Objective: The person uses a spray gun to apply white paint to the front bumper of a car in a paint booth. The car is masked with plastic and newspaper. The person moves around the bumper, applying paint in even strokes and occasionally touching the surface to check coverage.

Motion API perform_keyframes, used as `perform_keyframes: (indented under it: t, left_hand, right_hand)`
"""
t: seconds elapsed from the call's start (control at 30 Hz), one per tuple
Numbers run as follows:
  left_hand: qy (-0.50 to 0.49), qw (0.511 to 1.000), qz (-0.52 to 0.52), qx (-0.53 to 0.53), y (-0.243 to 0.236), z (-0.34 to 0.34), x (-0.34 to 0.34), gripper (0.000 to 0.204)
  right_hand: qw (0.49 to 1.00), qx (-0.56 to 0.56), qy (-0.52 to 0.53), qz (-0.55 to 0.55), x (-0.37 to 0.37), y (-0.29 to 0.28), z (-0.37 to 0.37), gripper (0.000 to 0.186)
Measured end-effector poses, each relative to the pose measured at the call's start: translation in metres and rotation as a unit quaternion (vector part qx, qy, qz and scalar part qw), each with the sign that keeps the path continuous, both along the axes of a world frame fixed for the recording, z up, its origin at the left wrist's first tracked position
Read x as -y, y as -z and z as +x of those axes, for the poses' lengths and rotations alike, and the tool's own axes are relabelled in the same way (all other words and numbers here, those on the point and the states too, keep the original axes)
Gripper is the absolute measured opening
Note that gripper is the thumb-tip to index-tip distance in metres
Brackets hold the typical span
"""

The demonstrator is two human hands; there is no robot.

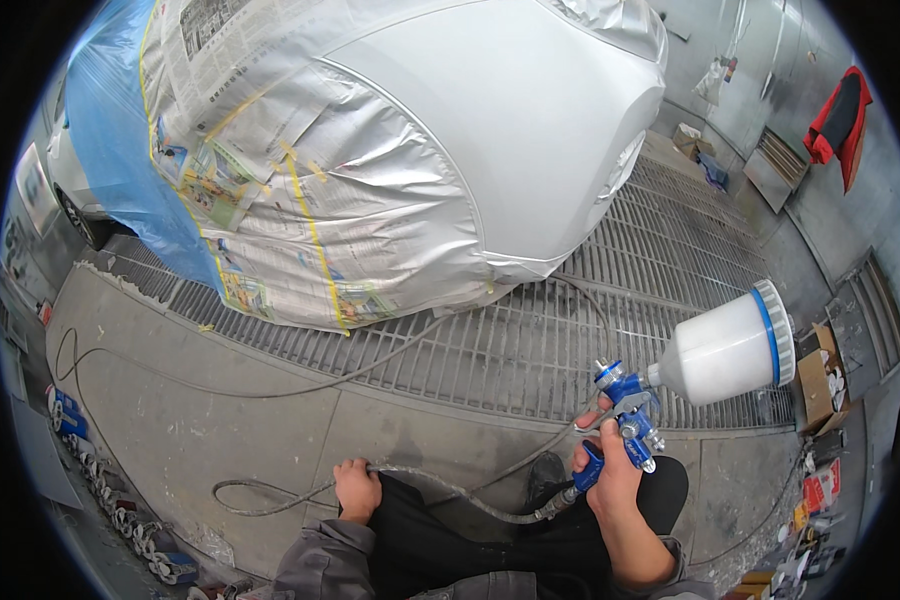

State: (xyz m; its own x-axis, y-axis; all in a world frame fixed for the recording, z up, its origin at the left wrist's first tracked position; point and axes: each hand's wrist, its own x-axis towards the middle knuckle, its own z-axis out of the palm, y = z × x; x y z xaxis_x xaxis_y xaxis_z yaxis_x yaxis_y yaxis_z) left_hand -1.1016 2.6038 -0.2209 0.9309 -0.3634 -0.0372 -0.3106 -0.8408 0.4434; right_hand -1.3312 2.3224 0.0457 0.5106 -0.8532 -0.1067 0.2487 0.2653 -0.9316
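Observation:
My right hand (615, 475) is wrapped round the handle of a blue and silver spray gun (630, 410), with fingers at its trigger. A white paint cup (725, 350) with a blue ring and pale lid sits on the gun, tilted to the right. From the handle's base a grey air hose (450, 485) runs left to my left hand (357, 490). That hand is closed on the hose at my knee, its fingers partly hidden. In front is a car body panel (510, 110), pale silver-white, bordered by masking paper (370, 210) that looks sprayed over.
Blue plastic film (120, 150) covers the car farther left. Floor grating (670, 230) lies under and beside the car, and the hose trails over it and the concrete (270, 440). A cardboard box (825, 385) stands at right; cans (67, 410) line the left. A red garment (840, 130) hangs on the wall.

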Motion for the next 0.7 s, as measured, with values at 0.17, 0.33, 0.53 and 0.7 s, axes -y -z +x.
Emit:
perform_keyframes:
  t: [0.17,0.33,0.53,0.7]
  left_hand:
    - [0.005,1.000,0.004,0.002,0.001,0.002,0.002,0.021]
    - [0.012,1.000,-0.002,-0.003,-0.003,0.002,0.010,0.022]
    - [0.042,0.999,-0.013,0.016,0.002,-0.008,0.031,0.024]
    - [0.093,0.995,-0.028,0.027,0.000,-0.023,0.054,0.025]
  right_hand:
    - [1.000,0.021,0.002,-0.019,0.000,0.002,-0.003,0.036]
    - [0.998,0.041,0.018,-0.033,0.001,0.001,-0.008,0.046]
    - [0.997,0.033,0.064,-0.035,0.012,-0.007,-0.020,0.043]
    - [0.995,0.008,0.084,-0.047,0.000,-0.044,-0.053,0.040]
